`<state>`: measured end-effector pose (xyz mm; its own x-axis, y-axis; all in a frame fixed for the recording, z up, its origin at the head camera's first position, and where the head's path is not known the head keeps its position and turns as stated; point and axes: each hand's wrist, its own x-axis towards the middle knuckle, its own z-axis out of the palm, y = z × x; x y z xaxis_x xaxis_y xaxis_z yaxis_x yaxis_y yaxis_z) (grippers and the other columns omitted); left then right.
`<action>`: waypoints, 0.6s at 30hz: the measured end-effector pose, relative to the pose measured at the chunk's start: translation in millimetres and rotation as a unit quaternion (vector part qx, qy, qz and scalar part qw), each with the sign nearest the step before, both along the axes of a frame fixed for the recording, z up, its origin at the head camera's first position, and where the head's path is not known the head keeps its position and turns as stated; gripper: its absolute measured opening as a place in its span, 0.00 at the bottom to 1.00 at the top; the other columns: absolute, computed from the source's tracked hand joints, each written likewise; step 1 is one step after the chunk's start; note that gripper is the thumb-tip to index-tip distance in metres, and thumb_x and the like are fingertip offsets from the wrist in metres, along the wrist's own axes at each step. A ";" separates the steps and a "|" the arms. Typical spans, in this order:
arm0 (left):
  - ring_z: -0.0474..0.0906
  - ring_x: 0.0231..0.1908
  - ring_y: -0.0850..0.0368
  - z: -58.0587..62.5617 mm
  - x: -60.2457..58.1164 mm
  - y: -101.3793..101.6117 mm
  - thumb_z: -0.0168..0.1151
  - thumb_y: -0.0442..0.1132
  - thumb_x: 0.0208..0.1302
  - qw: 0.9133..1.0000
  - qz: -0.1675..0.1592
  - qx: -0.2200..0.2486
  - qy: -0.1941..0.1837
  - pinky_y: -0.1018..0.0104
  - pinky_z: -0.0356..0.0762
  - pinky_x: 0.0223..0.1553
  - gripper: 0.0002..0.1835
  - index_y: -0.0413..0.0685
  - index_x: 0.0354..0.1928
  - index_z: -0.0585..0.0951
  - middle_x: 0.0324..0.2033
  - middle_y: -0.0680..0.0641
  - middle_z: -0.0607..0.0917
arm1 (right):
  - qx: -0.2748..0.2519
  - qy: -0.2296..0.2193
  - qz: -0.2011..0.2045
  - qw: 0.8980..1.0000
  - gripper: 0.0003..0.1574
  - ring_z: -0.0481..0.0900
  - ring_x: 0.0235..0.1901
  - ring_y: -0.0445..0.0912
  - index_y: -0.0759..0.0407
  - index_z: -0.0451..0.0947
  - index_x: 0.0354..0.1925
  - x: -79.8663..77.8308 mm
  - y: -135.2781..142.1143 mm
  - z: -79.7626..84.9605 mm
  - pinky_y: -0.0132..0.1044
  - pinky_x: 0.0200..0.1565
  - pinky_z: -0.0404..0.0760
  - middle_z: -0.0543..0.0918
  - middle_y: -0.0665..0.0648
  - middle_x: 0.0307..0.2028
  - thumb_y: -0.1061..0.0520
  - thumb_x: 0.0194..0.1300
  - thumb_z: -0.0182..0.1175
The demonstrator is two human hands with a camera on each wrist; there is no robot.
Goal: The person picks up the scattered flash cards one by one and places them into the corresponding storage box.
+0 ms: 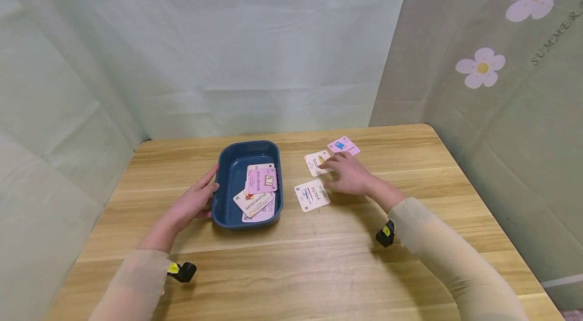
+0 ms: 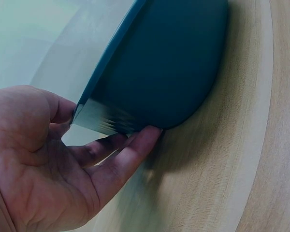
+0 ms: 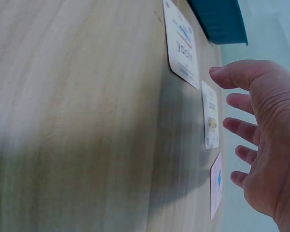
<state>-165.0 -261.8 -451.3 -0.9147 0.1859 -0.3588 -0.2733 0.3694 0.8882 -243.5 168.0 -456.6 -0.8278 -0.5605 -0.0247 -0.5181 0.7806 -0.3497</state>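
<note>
My left hand [image 1: 196, 200] grips the left side of a dark blue tray [image 1: 224, 194]; its thumb is at the rim and its fingers lie against the outer wall [image 2: 159, 72]. Inside the tray are a pink "storybook" card [image 1: 256, 179], a cream "spaceship" card [image 1: 252, 204] and a partly covered card [image 1: 261, 216]. Over the table, my right hand [image 1: 349, 175] has its fingers spread and slightly bent, with nothing held. Near it lie a "yacht" card [image 1: 311, 195], a cream card [image 1: 313, 163] with a yellow picture, partly hidden, and a pink card [image 1: 342, 145] with a blue book.
The cards outside the tray lie flat on a wooden table [image 1: 255, 275]. A pale cloth [image 1: 255, 47] hangs behind the table, and a grey one with flowers [image 1: 483, 159] hangs at the right. Each wrist wears a small black camera [image 1: 385, 235].
</note>
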 end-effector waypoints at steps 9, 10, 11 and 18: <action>0.77 0.55 0.40 -0.8 -0.1 -0.7 0.40 0.47 0.83 1.000 0.003 0.002 -0.003 0.58 0.82 0.37 0.35 0.73 0.82 0.39 0.77 0.31 0.52 | 0.019 0.006 0.028 0.999 0.41 0.58 0.72 0.60 0.53 0.77 0.67 5.3 -1.7 -5.0 0.60 0.72 0.52 0.72 0.60 0.68 0.40 0.59 0.72; 0.77 0.55 0.40 -0.7 0.0 -0.7 0.40 0.46 0.83 1.000 0.003 0.003 -0.003 0.58 0.82 0.37 0.35 0.73 0.82 0.39 0.77 0.30 0.52 | 0.021 0.004 0.029 0.999 0.41 0.58 0.72 0.60 0.52 0.77 0.67 6.0 -2.2 -5.1 0.61 0.72 0.52 0.72 0.60 0.68 0.39 0.59 0.72; 0.77 0.55 0.40 -0.6 0.0 -0.6 0.40 0.46 0.83 1.000 0.002 0.003 -0.003 0.58 0.82 0.37 0.35 0.73 0.82 0.39 0.77 0.30 0.52 | 0.024 0.004 0.031 0.999 0.41 0.58 0.72 0.60 0.52 0.78 0.67 6.6 -2.6 -5.2 0.61 0.71 0.52 0.72 0.60 0.68 0.39 0.58 0.72; 0.76 0.57 0.38 0.2 0.1 0.0 0.39 0.47 0.83 1.000 0.000 -0.002 -0.001 0.57 0.82 0.38 0.34 0.74 0.82 0.39 0.78 0.31 0.50 | 0.036 0.004 0.038 0.999 0.44 0.57 0.72 0.59 0.49 0.78 0.67 9.0 -3.9 -8.0 0.61 0.71 0.54 0.71 0.60 0.69 0.35 0.56 0.73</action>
<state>-165.0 -261.8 -451.1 -0.9137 0.1851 -0.3617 -0.2751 0.3732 0.8860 -234.5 164.1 -464.6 -0.7838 -0.6180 -0.0615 -0.5786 0.7626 -0.2894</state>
